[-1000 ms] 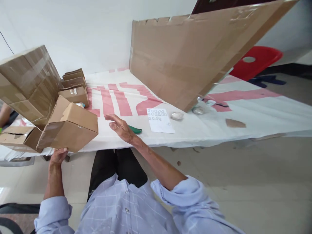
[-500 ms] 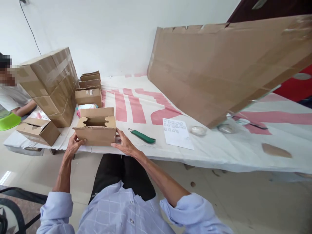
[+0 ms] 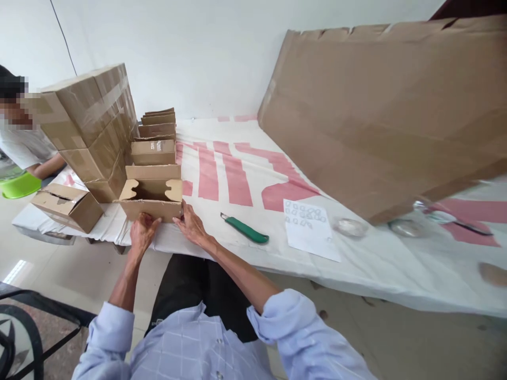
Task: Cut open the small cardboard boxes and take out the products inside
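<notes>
An open-topped cardboard box (image 3: 154, 209) sits near the table's front edge, its back flap upright and its notched side flaps folded inward. My left hand (image 3: 143, 230) is closed against the middle of the front wall, its fingers curled and the thumb turned to the right. At the right front corner, my right hand (image 3: 192, 224) grips the box, fingers along the side and thumb low at the front. To the right lies a green utility knife (image 3: 247, 230) with some blade showing. Beyond it is a white sheet with drawn shapes (image 3: 311, 229).
Behind the box stand more small cartons (image 3: 153, 152) in a row. Taped boxes (image 3: 89, 119) are stacked at left, with a slit carton (image 3: 68, 207) before them. A large cardboard sheet (image 3: 380, 111) leans at right near clear tape rolls (image 3: 350, 227). A person (image 3: 24, 142) sits far left.
The box has slid back toward the row of cartons, covering the colourful packet behind it. My left hand has shifted from its left corner to the front wall. The view has turned slightly left.
</notes>
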A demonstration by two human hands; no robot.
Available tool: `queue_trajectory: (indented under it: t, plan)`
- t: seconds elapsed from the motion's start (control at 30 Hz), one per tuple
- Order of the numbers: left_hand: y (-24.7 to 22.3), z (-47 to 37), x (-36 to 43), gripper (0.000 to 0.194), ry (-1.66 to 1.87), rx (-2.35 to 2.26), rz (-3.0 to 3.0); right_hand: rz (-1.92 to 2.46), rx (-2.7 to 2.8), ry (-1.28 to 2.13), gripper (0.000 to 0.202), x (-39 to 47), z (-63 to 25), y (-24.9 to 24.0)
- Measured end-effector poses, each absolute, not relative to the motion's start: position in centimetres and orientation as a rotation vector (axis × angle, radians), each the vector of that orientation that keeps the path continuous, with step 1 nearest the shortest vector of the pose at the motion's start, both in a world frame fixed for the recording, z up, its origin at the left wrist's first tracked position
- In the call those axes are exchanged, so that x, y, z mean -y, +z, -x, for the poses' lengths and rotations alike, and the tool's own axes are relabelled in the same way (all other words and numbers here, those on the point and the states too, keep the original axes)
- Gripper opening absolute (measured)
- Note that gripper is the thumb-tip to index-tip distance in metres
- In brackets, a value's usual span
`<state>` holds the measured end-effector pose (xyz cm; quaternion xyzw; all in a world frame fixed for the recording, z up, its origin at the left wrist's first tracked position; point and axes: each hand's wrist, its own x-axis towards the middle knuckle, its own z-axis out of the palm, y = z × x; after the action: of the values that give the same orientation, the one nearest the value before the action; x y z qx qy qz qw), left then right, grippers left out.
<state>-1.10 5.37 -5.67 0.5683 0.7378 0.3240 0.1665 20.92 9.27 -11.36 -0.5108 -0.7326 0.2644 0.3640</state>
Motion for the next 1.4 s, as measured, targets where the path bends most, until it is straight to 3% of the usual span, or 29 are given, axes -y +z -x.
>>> queue_trajectory:
  t: [0.3,0.63,0.83,1.4]
  plan:
    - [-5.5,-0.4,-11.1,0.041,0.788,-2.119,-1.668,1.263,1.983,0.688,0.081,-14.0,-20.4,-11.0]
    - [-4.8,1.6,-16.0,0.044,0.876,-2.021,-1.707,1.209,2.063,0.368,0.037,-7.6,-26.0,-14.4]
    - [-4.7,2.7,-17.7,0.048,0.901,-1.980,-1.739,1.257,2.134,0.259,0.022,-6.6,-26.4,-14.1]
    - [-4.4,1.6,-30.0,0.055,0.972,-1.873,-1.730,1.240,2.131,0.185,0.020,-5.9,-26.4,-13.7]
